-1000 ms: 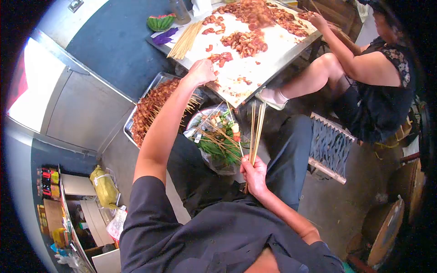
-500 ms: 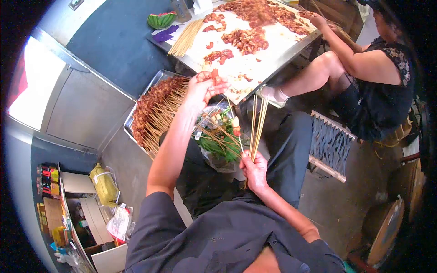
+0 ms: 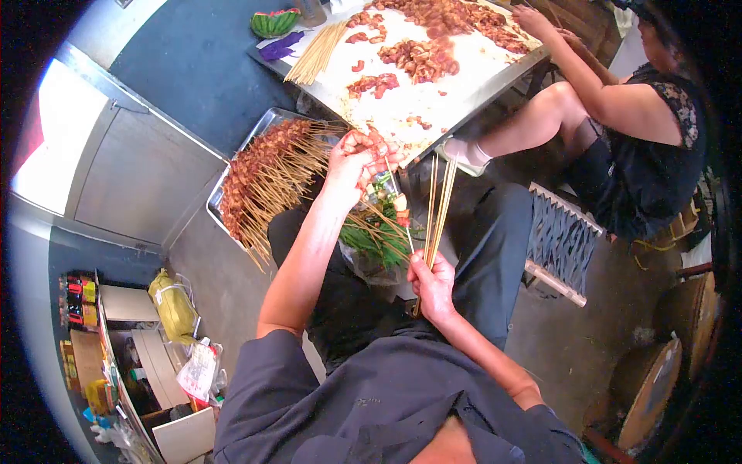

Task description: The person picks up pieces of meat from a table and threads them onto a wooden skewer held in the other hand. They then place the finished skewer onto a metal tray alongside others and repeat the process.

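My left hand (image 3: 362,161) pinches a piece of reddish meat (image 3: 374,141) at the upper tip of a thin skewer, near the table's corner. Lower right, my right hand (image 3: 433,288) is closed around a bundle of bare wooden skewers (image 3: 444,201) and the base of the single skewer, which carries a pale piece and a red piece (image 3: 402,210) partway up. Below the hands sits a clear bag of green leaves (image 3: 371,244) with more skewers over it. A metal tray (image 3: 216,203) at the left holds many meat skewers (image 3: 267,174).
The white-topped table (image 3: 332,97) bears meat pieces (image 3: 421,60), loose skewers (image 3: 317,52), a purple cloth (image 3: 280,46) and a watermelon piece (image 3: 274,23). Another person (image 3: 641,116) sits at the right, hands at the table's edge. A woven stool (image 3: 563,240) stands below them.
My left hand has moved slightly down and right, bringing the meat onto the skewer's tip. The other person's hands have shifted a little to the left.
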Action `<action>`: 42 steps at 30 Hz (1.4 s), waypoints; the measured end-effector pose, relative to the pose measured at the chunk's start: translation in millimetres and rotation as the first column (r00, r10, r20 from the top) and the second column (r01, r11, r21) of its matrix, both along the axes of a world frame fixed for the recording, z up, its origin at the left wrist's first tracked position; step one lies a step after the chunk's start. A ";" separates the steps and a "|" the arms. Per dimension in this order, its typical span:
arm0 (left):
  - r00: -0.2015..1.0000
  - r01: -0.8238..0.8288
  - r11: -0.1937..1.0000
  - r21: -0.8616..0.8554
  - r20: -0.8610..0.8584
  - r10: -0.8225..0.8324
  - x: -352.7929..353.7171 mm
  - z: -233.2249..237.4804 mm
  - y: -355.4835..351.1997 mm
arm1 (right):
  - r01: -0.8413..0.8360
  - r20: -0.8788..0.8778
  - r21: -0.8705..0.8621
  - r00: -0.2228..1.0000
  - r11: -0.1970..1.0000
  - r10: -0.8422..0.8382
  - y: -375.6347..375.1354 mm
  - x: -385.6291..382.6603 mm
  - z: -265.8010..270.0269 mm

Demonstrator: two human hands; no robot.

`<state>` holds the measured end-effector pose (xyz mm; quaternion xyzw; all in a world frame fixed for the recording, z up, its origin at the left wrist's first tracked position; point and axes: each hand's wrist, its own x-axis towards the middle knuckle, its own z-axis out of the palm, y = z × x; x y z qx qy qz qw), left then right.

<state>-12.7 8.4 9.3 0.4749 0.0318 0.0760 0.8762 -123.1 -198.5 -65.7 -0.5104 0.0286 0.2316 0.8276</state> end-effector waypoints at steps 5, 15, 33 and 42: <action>0.998 0.051 0.998 0.027 -0.034 -0.050 -6.0 -6.9 -2.3 | 0.003 -0.023 0.018 1.000 1.000 -0.002 -0.6 -2.5 -1.3; 0.994 -0.098 0.993 0.063 -0.039 0.101 5.8 -4.3 -5.9 | -0.005 0.004 0.006 1.000 1.000 0.005 2.0 2.0 -2.6; 0.971 -0.233 0.959 -0.165 -0.100 0.218 -6.0 -24.1 -15.7 | -0.003 -0.037 -0.024 0.999 1.000 0.002 1.5 -3.5 -11.1; 0.982 -0.171 0.982 -0.086 -0.091 0.163 -20.1 -27.1 -31.1 | -0.004 -0.045 -0.018 0.999 1.000 0.003 0.9 -7.0 -6.3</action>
